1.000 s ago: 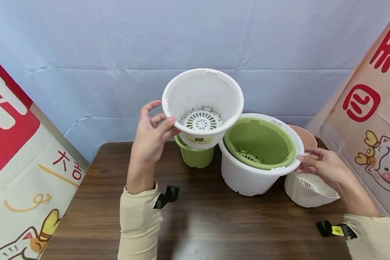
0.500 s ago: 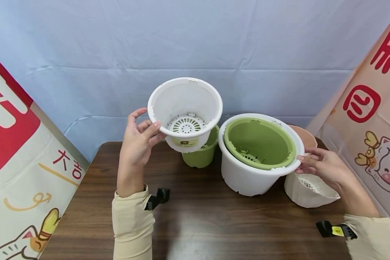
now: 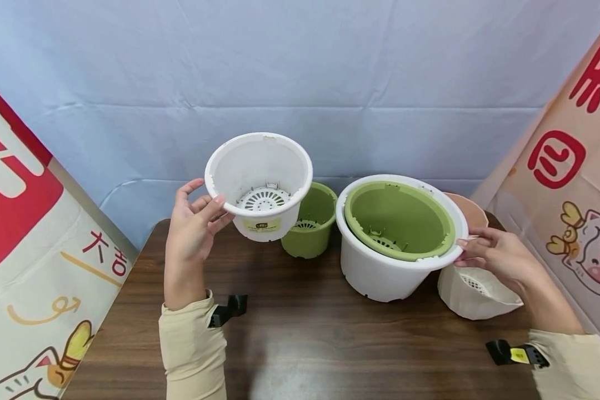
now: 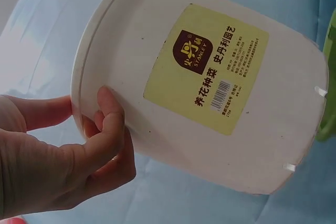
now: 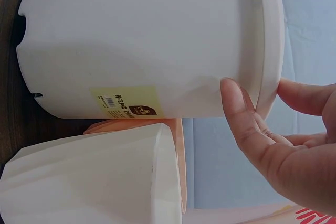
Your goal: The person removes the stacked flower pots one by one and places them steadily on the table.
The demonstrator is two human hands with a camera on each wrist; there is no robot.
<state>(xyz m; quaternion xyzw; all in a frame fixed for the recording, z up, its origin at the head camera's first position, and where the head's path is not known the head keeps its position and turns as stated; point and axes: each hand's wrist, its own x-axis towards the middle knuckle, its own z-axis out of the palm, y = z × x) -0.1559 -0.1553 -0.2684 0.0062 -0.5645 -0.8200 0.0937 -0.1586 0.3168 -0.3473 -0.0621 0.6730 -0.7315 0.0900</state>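
White pot (image 3: pixel 260 166) pinched by left hand (image 3: pixel 192 226); right hand (image 3: pixel 502 258) pinches tub (image 3: pixel 372 272) holding green pot (image 3: pixel 405 218).

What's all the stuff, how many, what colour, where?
Held pot: 1, white, leftmost
Big pot: 1, white, centre-right
Nested pot: 1, green, inside big pot
Small pot: 1, green, between white pots
Faceted pot: 1, cream, far right
Back pot: 1, peach, behind faceted pot
Labels: 2, yellow, both white pots
Table: 1, brown, underneath
Cloth: 1, blue, behind
Banners: 2, white and peach, sides
Sleeves: 2, cream, arms
Wrist gadgets: 2, black, sleeves
Left hand: 1, held pot's rim
Right hand: 1, big pot's rim
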